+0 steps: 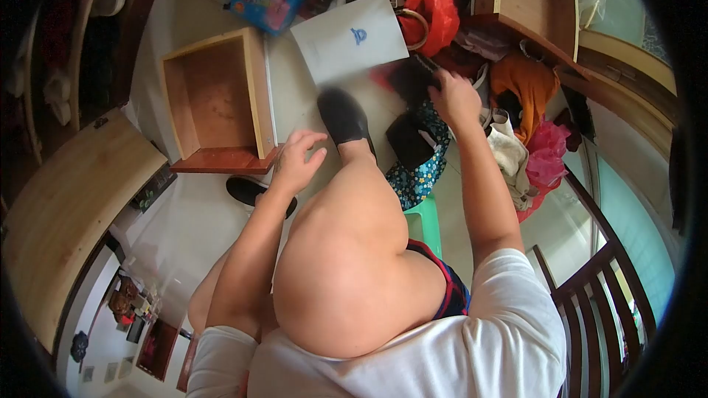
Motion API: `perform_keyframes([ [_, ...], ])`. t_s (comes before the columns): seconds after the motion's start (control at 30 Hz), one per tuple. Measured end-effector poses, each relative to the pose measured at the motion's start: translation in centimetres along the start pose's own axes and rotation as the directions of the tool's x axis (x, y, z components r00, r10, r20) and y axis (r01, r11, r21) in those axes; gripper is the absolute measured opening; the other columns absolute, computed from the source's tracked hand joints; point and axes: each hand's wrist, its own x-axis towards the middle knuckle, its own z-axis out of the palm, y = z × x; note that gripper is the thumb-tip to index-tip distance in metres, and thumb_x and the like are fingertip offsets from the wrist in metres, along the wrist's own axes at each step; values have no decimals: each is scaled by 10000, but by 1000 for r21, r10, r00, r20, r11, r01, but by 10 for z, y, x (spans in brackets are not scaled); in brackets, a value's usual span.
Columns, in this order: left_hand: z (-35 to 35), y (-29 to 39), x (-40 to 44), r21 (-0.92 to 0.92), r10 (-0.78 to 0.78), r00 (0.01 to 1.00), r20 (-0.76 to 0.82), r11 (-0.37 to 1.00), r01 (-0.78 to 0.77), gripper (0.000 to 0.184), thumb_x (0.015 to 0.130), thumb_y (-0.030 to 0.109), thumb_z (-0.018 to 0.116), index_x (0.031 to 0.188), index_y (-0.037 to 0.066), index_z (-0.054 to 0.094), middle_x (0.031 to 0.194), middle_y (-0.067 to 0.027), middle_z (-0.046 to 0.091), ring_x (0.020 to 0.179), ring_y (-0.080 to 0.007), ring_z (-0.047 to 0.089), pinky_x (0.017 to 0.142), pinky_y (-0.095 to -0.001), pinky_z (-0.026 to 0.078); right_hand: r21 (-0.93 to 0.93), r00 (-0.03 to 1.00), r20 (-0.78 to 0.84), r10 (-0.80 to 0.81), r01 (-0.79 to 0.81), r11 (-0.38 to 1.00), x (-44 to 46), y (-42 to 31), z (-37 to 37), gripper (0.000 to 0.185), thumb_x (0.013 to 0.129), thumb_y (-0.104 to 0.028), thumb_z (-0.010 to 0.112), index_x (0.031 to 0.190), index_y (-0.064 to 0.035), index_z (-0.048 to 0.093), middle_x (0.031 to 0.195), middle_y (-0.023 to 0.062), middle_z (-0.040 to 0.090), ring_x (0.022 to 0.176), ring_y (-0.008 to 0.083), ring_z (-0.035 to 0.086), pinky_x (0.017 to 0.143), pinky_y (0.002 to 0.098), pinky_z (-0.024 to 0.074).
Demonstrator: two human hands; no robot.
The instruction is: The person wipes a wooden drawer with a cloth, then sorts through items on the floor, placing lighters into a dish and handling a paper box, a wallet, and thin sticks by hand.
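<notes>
One bent knee (335,273), left fingers (316,135) loose, right fingers (445,79) grasping one dark item (411,81), two wooden drawers (219,99).

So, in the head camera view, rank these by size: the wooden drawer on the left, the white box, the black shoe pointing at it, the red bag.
1. Wooden drawer
2. White box
Unranked: black shoe and red bag look alike, and the bag is partly covered.

Wooden drawer (217,103), matt inside; white box (349,38), smooth; red bag (431,18), glossy plastic.
</notes>
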Motion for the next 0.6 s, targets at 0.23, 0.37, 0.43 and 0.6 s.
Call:
perform_keyframes([
  [0.23, -2, -3, -17, -72, -96, 995, 33, 993, 98, 285, 784, 110, 605, 1066, 74, 598, 1043, -72, 550, 839, -185, 565, 697, -279, 471, -190, 978, -157, -139, 108, 976, -8, 24, 65, 438, 726, -134, 565, 1161, -158, 521, 943, 105, 559, 902, 298, 546, 805, 428, 422],
  [0.37, -3, -19, -30, -64, -119, 993, 21, 991, 120, 288, 781, 112, 605, 1065, 65, 596, 1007, -82, 557, 839, -189, 566, 702, -287, 474, -306, 992, 120, -36, 71, 949, -45, 47, 45, 286, 795, -177, 494, 1047, -172, 629, 949, 90, 578, 907, 293, 546, 816, 420, 393],
  [0.43, 1, -32, -34, -40, -103, 995, 5, 994, 104, 288, 780, 99, 610, 1065, 60, 598, 987, -79, 563, 822, -170, 572, 671, -275, 481, -371, 973, 212, 91, -6, 928, -48, 63, 56, 233, 814, -203, 473, 917, -172, 680, 959, 86, 587, 914, 278, 547, 802, 425, 375],
  [0.6, 9, -29, -38, -88, -218, 974, 55, 971, 222, 292, 781, 156, 601, 1064, 84, 593, 1015, -99, 553, 854, -222, 565, 768, -310, 469, -190, 959, -83, -271, 252, 949, 3, -34, 43, 132, 728, -146, 572, 857, -140, 597, 883, 54, 582, 903, 243, 563, 706, 400, 429],
])
